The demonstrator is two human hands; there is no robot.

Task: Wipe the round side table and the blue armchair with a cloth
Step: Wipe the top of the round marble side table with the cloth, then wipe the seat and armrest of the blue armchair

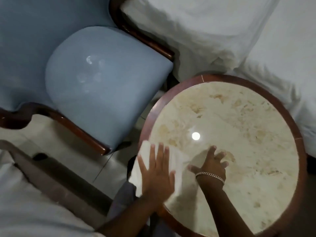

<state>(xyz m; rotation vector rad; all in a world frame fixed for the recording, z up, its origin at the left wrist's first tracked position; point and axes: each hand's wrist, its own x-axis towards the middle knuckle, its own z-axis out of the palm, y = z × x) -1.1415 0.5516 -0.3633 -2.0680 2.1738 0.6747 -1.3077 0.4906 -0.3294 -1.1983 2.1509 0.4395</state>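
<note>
The round side table (239, 120) has a cream marble top inside a dark wooden rim and fills the lower right. A white cloth (177, 159) lies spread on its near left part and hangs over the rim. My left hand (157, 170) presses flat on the cloth with fingers spread. My right hand (212, 164), with a silver bracelet at the wrist, rests on the marble just right of the cloth, fingers loosely spread, its thumb near the cloth's edge. The blue armchair (102, 86), with a glossy seat cushion and dark wood frame, stands at the upper left.
White bedding (213, 31) bunches along the top and right, close against the table's far rim. Pale tiled floor (56, 132) shows between chair and table. A white mattress on a brown frame (42, 171) crosses the lower left.
</note>
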